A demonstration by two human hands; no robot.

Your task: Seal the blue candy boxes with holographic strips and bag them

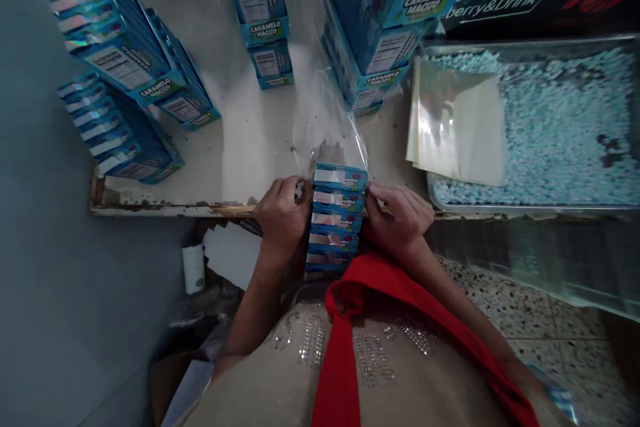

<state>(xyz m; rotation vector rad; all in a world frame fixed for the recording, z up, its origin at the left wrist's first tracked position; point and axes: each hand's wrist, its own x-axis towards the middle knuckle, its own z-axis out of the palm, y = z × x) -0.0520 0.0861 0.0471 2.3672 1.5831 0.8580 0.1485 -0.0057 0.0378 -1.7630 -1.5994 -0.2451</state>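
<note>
A row of small blue candy boxes [334,221] lies against my body at the table's front edge. Clear plastic film [327,113], which looks like a bag, reaches from the far end of the row across the tabletop. On the left side of the boxes my left hand [286,213] is closed, thumb and fingers pinching the film's edge. My right hand [399,215] pinches the film on the opposite side, close to the farthest box. Both hands rest about level with the table edge. The nearest boxes are partly hidden by my body.
Stacked blue candy boxes [120,57] stand at the left, with a wrapped stack [265,27] at the back and another [383,33] right of it. A metal tray [435,197] of pale blue candies [565,133] carries cream sheets [457,123]. A white roll [193,269] sits below the table.
</note>
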